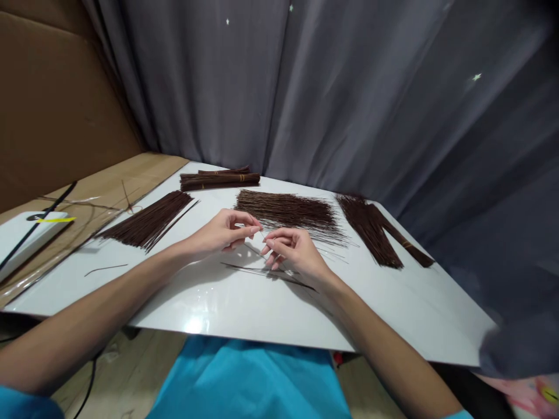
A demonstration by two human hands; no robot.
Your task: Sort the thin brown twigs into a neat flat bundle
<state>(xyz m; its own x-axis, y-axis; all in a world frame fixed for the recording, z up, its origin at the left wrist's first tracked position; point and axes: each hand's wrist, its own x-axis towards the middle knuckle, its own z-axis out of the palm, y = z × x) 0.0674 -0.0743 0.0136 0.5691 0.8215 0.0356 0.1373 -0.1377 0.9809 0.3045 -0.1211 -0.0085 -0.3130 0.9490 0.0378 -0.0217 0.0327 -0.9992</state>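
Above the middle of the table, my left hand [231, 231] and my right hand [293, 247] are close together, each with thumb and finger pinched. A very thin stick [262, 234] shows between their fingertips; most of it is hidden or too fine to follow. Below my right hand, several loose dark brown sticks [262, 271] lie on the white tabletop [196, 302]. Just beyond the hands is a wide spread pile of thin brown sticks [288, 208], its ends fanned out to the right.
A fanned brown bundle [151, 221] lies at left, near a single bent stick [106, 268]. Tied bundles [220, 179] rest at the back, with more bundles [378, 233] at right. A white device [30, 238] sits on cardboard at far left. Grey curtain [305, 87] hangs behind.
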